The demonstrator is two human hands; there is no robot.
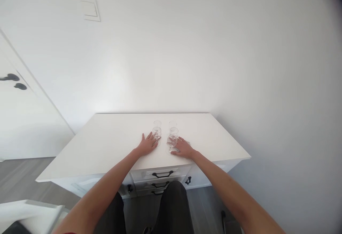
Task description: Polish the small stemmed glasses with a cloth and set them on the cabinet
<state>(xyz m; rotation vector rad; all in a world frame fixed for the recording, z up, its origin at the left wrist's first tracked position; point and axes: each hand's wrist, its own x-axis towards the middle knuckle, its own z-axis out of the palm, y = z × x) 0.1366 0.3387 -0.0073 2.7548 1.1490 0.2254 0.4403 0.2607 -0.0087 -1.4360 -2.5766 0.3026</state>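
I'm seeing both hands lying flat, fingers spread, on the white dresser top (107, 145). Left hand (148, 144) is touching the base of the left glass (157, 131); right hand (184, 148) is touching the base of the right glass (172, 138). Both stemmed glasses are standing upright, just beside each other. Black drawer handles (162, 174) are showing below.

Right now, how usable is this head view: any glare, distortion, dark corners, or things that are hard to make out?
Head view: even, soft light with faint shadows; wide-angle bending curves the white table edges; the top right corner darkens. The clear glasses nearly vanish against white, so contact with the left hand and right hand, both flat on the table, is unclear.
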